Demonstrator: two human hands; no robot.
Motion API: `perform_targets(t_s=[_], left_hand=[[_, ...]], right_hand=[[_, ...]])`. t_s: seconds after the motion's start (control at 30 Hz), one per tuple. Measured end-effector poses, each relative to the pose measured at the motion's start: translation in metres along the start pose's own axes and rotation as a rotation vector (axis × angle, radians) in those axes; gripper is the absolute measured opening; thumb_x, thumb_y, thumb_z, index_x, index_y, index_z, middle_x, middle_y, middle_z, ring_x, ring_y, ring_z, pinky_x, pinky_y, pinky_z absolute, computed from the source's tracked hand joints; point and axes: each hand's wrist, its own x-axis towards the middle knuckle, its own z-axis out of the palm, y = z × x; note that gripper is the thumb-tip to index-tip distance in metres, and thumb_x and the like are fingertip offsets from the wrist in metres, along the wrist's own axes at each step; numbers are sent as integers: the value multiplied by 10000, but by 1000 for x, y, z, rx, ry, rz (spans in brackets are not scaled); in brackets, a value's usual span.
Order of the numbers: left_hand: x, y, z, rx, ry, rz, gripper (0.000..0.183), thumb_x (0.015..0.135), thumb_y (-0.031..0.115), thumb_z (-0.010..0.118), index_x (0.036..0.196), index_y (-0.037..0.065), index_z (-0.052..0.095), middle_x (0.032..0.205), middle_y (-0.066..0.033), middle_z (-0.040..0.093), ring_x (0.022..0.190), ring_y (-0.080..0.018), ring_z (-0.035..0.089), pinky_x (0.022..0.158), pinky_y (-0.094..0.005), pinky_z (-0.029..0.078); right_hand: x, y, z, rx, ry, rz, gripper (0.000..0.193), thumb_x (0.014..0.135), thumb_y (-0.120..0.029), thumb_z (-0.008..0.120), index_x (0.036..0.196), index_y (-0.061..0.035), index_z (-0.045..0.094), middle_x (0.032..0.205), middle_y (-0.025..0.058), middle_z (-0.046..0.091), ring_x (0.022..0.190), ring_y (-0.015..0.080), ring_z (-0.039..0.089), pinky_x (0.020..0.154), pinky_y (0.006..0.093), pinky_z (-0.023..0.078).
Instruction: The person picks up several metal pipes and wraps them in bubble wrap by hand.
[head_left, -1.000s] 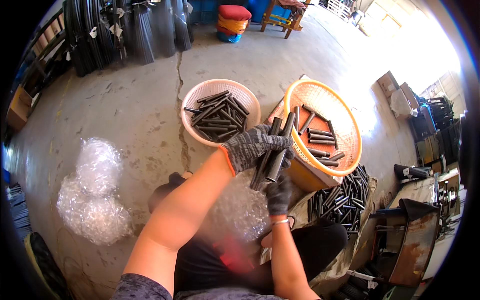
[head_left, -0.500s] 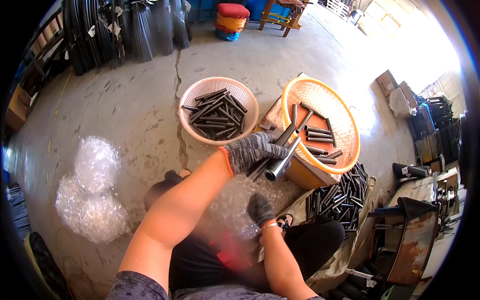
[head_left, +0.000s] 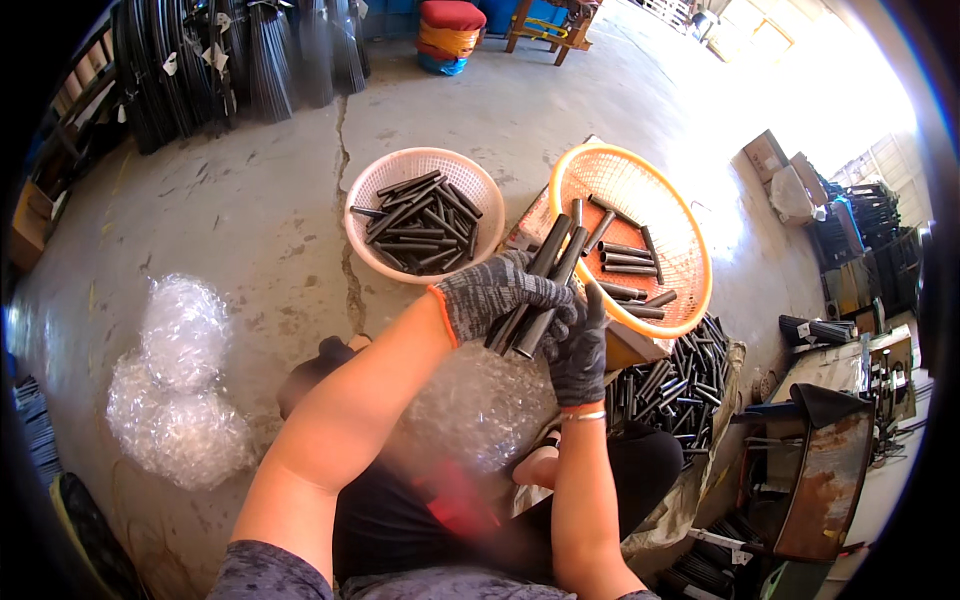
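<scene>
My left hand [head_left: 500, 297], in a grey knit glove with an orange cuff, is closed around several black tubes [head_left: 548, 330]. The tubes slant up and away, with their open ends showing. Against their right side my right hand [head_left: 580, 355], gloved in dark grey, has its fingers pressed on the tubes; some fingers are hidden behind them. Just beyond the hands stands an orange plastic basket [head_left: 706, 265] with several loose black tubes inside. To its left, on the floor, a pale pink basket [head_left: 366, 190] holds a heap of black tubes.
A cardboard box [head_left: 630, 347] supports the orange basket. Beside my right knee, a pile of short black tubes [head_left: 690, 385] lies on a sack. Clear plastic bundles [head_left: 180, 390] sit on the left floor, with more clear plastic [head_left: 480, 400] between my legs. A red-topped stool [head_left: 446, 38] stands far off.
My right hand has risen from beside my leg to the tubes in my left hand. The tubes have tilted more upright. The whole view has shifted slightly.
</scene>
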Motion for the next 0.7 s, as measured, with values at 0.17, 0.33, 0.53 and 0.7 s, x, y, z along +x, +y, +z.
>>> perform_targets(t_s=[0.17, 0.33, 0.53, 0.7], left_hand=[[8, -2, 15, -116, -56, 63, 303, 812, 177, 667, 1030, -26, 612, 888, -101, 666, 795, -162, 638, 737, -256, 514], [-3, 1, -1, -41, 13, -24, 318, 793, 180, 684, 1015, -27, 588, 889, -116, 660, 784, -181, 643, 726, -280, 522], [5, 10, 16, -128, -76, 38, 291, 807, 155, 669, 1030, -4, 569, 861, -124, 658, 746, -217, 655, 653, -324, 542], [-6, 7, -7, -169, 41, 55, 264, 821, 148, 658, 1017, -8, 576, 849, -134, 665, 718, -219, 661, 617, -309, 544]], right_hand=[[15, 9, 0, -859, -304, -583, 450, 832, -170, 603, 1237, -55, 444, 922, 24, 570, 763, 209, 577, 602, 330, 499], [-14, 71, -14, -1662, -284, -409, 261, 819, -76, 476, 1058, 16, 530, 861, 223, 610, 773, 386, 600, 648, 438, 494], [-179, 201, -283, -2275, -877, 830, 429, 939, -295, 332, 1338, -186, 446, 1363, 147, 441, 1226, 304, 463, 1040, 409, 354], [-95, 170, -162, -2208, -644, 455, 607, 794, -360, 642, 1289, -72, 439, 1349, 194, 415, 1206, 375, 422, 965, 469, 392]])
